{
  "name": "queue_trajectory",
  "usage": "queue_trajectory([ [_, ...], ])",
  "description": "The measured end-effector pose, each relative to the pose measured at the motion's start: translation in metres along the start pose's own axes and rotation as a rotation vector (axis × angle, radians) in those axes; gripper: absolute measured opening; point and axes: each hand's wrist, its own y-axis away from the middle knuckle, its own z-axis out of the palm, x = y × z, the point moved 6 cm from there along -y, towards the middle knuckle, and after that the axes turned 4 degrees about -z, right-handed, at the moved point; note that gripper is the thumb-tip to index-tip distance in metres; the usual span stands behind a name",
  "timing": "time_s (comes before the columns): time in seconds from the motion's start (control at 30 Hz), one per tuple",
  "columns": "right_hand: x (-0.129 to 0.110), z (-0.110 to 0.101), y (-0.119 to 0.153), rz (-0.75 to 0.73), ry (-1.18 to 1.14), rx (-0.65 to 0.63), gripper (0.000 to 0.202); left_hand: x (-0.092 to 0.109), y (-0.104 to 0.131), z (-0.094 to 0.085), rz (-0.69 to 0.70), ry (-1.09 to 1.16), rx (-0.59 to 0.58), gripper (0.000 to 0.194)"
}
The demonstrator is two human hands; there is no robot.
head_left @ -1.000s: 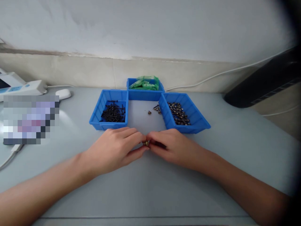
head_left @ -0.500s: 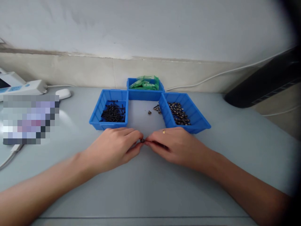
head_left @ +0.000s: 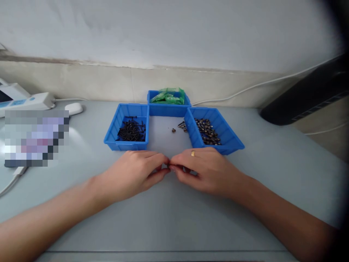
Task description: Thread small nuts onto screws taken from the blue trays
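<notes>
My left hand (head_left: 139, 171) and my right hand (head_left: 204, 169) meet fingertip to fingertip above the grey table (head_left: 169, 222). Both are closed in a pinch around something small and dark, mostly hidden by the fingers. Beyond my left hand is a blue bin (head_left: 111, 127) with black screws (head_left: 131, 131) in it. Another blue bin (head_left: 231, 136), behind my right hand, contains dark metal parts (head_left: 207, 131). Between the bins, a small round metal piece (head_left: 173, 130) lies on the table, with a few more pieces (head_left: 181, 125) against the right bin.
A third blue bin (head_left: 169, 110) with green plastic bags (head_left: 169, 97) stands at the back. At left are a pixelated phone-like object (head_left: 38, 142), a white case (head_left: 73, 108) and a power strip (head_left: 35, 102). A black cylinder (head_left: 302, 94) leans at right, near a white cable (head_left: 245, 88).
Both hands' fingertips have come closer together, my left hand's shifting slightly right. The small dark piece that showed between them is now mostly covered.
</notes>
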Motion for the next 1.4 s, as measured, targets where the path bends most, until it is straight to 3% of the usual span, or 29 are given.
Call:
queue_trajectory([
  [0.13,0.001,0.000,0.000,0.027,-0.020,-0.010,0.016,-0.001,0.001,-0.001,-0.019,0.027,0.010,0.011],
  [0.37,0.012,0.007,0.001,0.159,-0.004,-0.169,0.012,-0.004,0.001,-0.004,-0.051,-0.037,0.036,0.012],
  [1.13,0.010,0.021,0.001,0.165,-0.173,-0.295,0.017,0.003,0.003,-0.012,0.036,-0.054,0.153,0.017],
  [1.27,0.010,0.019,0.001,0.162,-0.177,-0.284,0.016,0.003,0.002,-0.013,0.026,-0.047,0.156,0.016],
  [1.4,0.010,0.012,0.001,0.115,-0.093,-0.180,0.016,0.002,0.002,-0.012,-0.033,-0.049,0.132,0.013],
])
